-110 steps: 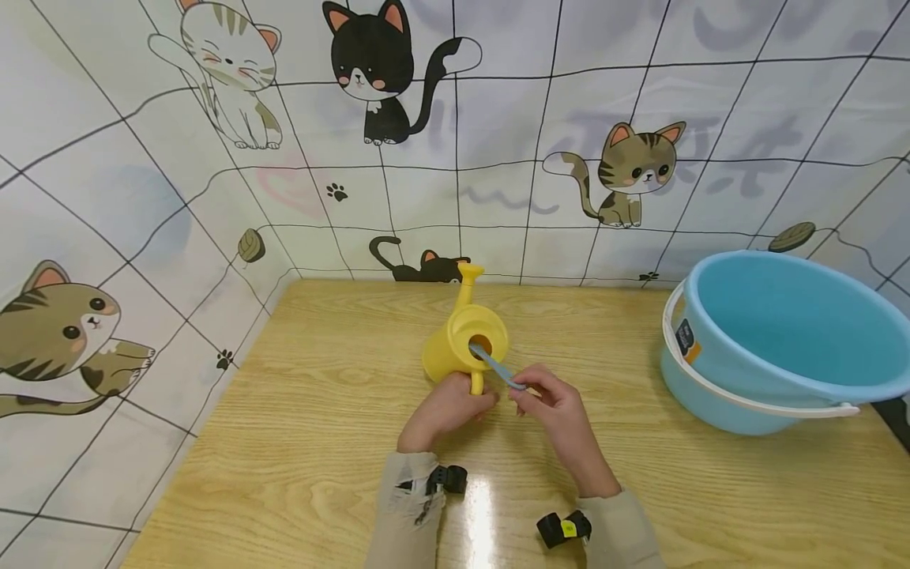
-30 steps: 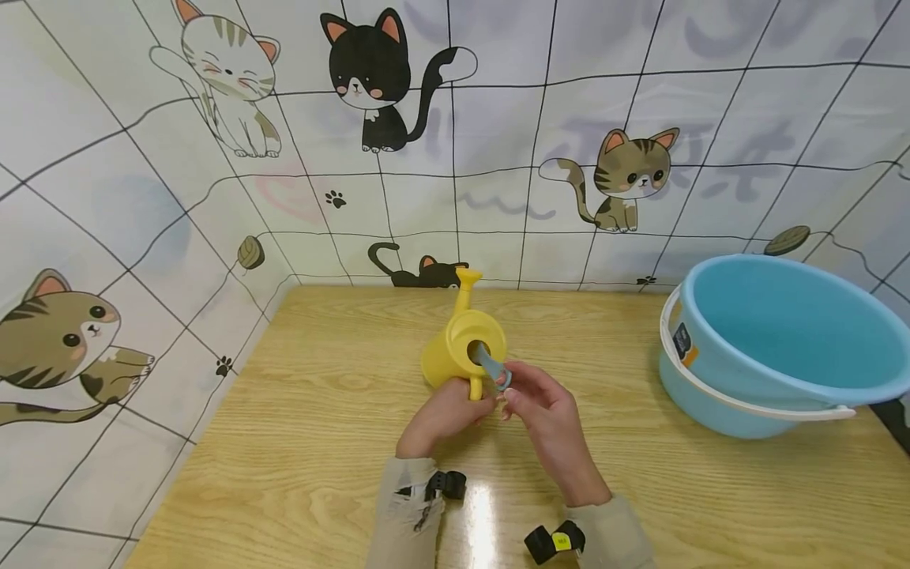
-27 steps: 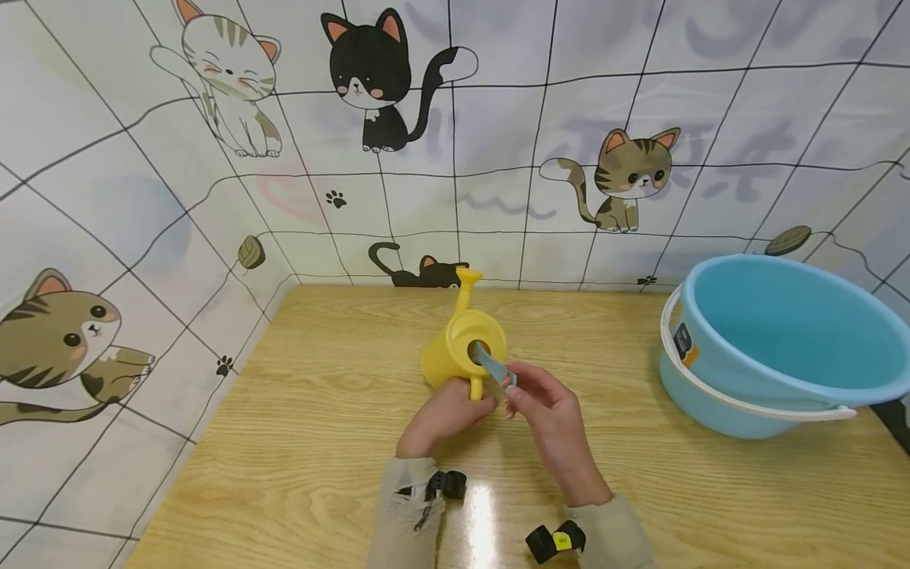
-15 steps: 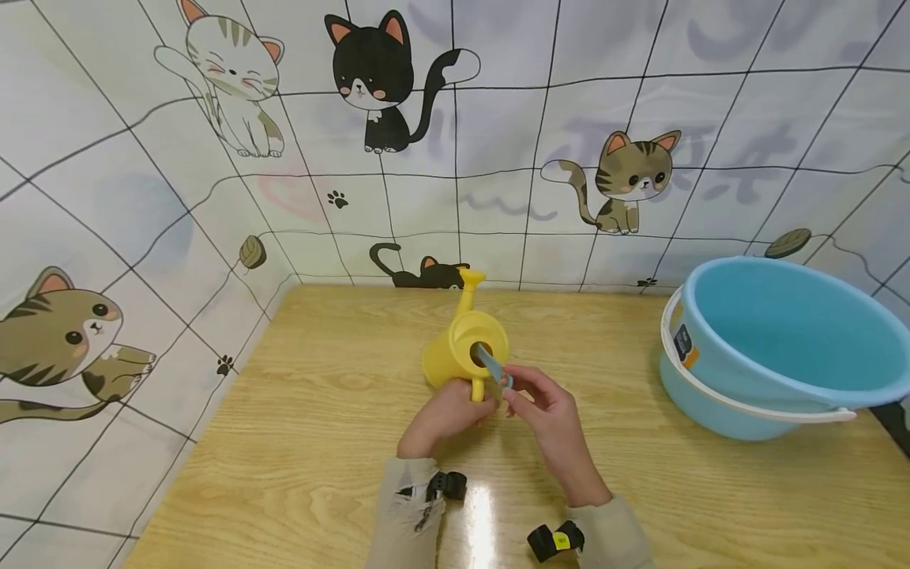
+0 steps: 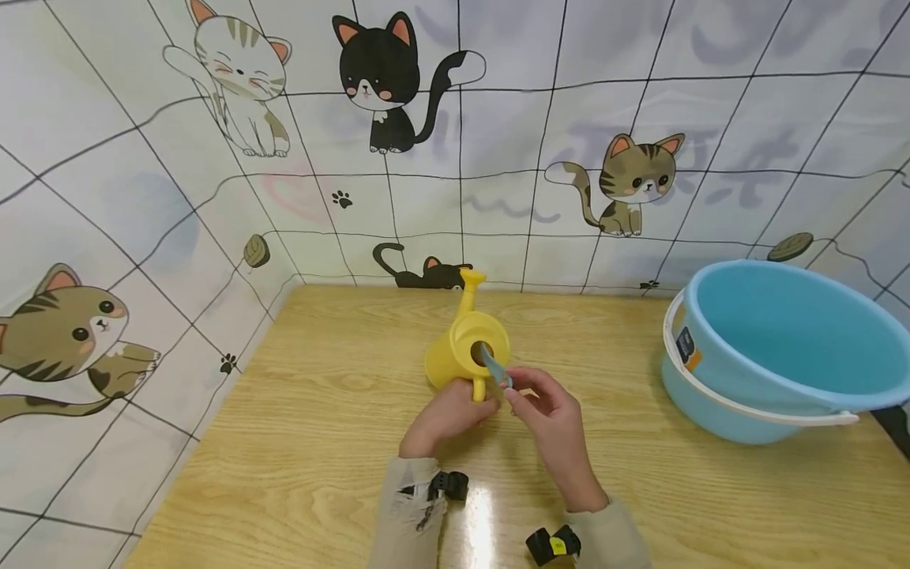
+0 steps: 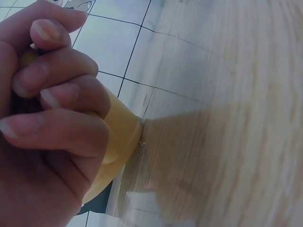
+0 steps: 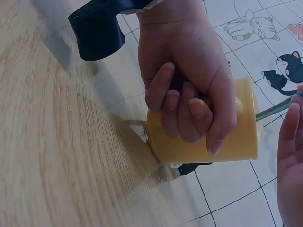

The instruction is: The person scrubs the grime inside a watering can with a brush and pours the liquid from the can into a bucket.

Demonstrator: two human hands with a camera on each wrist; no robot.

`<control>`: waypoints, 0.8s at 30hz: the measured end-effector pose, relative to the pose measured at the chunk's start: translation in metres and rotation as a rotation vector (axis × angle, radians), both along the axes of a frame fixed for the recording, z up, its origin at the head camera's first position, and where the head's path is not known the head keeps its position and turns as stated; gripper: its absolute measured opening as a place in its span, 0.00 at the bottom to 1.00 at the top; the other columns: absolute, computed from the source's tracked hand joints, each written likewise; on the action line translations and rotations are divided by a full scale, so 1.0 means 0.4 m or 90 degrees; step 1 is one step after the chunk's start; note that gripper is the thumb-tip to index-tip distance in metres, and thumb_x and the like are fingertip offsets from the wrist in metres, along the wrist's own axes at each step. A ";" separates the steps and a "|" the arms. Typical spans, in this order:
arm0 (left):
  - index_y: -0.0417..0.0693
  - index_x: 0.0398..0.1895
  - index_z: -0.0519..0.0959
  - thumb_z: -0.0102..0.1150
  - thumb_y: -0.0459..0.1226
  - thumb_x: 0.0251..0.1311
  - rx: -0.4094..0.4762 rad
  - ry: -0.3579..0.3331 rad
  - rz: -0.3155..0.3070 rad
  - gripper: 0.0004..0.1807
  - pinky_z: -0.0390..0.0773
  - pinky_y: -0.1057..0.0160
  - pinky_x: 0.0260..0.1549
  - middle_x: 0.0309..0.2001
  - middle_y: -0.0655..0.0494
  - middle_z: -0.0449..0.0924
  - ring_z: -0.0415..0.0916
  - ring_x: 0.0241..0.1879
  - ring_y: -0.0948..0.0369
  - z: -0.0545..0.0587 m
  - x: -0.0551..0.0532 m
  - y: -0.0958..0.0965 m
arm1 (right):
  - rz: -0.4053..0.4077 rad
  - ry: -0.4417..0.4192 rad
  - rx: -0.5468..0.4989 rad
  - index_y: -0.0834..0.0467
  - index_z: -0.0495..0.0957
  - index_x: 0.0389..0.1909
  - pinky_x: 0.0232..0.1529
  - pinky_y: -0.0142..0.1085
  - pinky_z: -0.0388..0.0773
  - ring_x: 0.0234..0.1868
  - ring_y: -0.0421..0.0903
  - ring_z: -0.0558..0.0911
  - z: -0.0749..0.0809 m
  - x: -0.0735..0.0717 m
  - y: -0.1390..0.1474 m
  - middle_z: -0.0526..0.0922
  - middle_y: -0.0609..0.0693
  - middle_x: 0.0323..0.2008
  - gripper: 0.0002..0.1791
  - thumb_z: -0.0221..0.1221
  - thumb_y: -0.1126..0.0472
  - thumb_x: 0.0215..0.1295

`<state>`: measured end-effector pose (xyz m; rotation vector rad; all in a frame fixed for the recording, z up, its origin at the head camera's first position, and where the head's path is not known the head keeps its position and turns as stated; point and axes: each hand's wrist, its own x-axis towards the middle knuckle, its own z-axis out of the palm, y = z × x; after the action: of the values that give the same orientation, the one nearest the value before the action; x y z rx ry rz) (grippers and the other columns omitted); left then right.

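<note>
A yellow watering can (image 5: 442, 362) stands on the wooden table, its round mouth facing up and toward me, its spout pointing to the back. My left hand (image 5: 449, 415) grips the can's handle; in the left wrist view the fingers (image 6: 78, 97) curl round it. A thin grey-blue handle with a looped end (image 5: 494, 366) sticks out of the can's opening. The thumb and fingers of my right hand (image 5: 553, 419) pinch its outer end. Whatever is on its other end is hidden inside the can. In the right wrist view the handle (image 7: 274, 110) enters the can's mouth.
A light blue bucket (image 5: 746, 407) with a white carrying handle (image 5: 753, 409) stands at the right of the table (image 5: 320, 442). Behind and at the left are walls (image 5: 498, 197) covered in a grid pattern with cartoon cats.
The grey-blue handle has turned and shifted in my right hand, its looped end now closer to edge-on than a second ago. The left hand and the can keep their place.
</note>
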<state>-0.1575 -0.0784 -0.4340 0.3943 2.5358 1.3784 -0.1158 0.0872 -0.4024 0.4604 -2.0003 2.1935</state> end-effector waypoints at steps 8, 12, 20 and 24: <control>0.51 0.15 0.72 0.54 0.42 0.50 -0.011 0.007 -0.010 0.11 0.67 0.65 0.18 0.11 0.59 0.68 0.66 0.13 0.63 0.001 -0.006 0.004 | 0.030 0.045 -0.001 0.62 0.77 0.42 0.46 0.37 0.72 0.43 0.52 0.76 0.011 0.001 0.005 0.78 0.57 0.39 0.10 0.53 0.66 0.61; 0.50 0.12 0.71 0.54 0.42 0.50 -0.015 0.006 -0.006 0.13 0.67 0.66 0.17 0.11 0.60 0.68 0.65 0.12 0.63 0.003 -0.004 0.004 | 0.040 0.052 0.006 0.65 0.77 0.42 0.51 0.38 0.68 0.46 0.49 0.74 0.028 0.007 0.000 0.77 0.59 0.39 0.10 0.53 0.69 0.60; 0.50 0.14 0.71 0.54 0.42 0.50 -0.005 0.015 -0.009 0.12 0.66 0.66 0.17 0.11 0.60 0.67 0.65 0.12 0.63 0.002 -0.002 0.004 | 0.001 0.025 0.088 0.66 0.76 0.42 0.50 0.37 0.68 0.46 0.44 0.74 0.066 0.023 -0.008 0.77 0.56 0.38 0.11 0.54 0.66 0.60; 0.50 0.13 0.70 0.54 0.41 0.50 -0.012 0.025 -0.016 0.12 0.66 0.66 0.17 0.10 0.60 0.66 0.65 0.12 0.63 0.001 -0.003 0.006 | -0.028 0.037 0.136 0.61 0.78 0.39 0.46 0.36 0.70 0.44 0.43 0.74 0.061 0.020 -0.008 0.78 0.50 0.38 0.09 0.55 0.62 0.60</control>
<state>-0.1587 -0.0761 -0.4337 0.4523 2.5641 1.3508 -0.1078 0.0840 -0.3781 0.4933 -2.2014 1.9274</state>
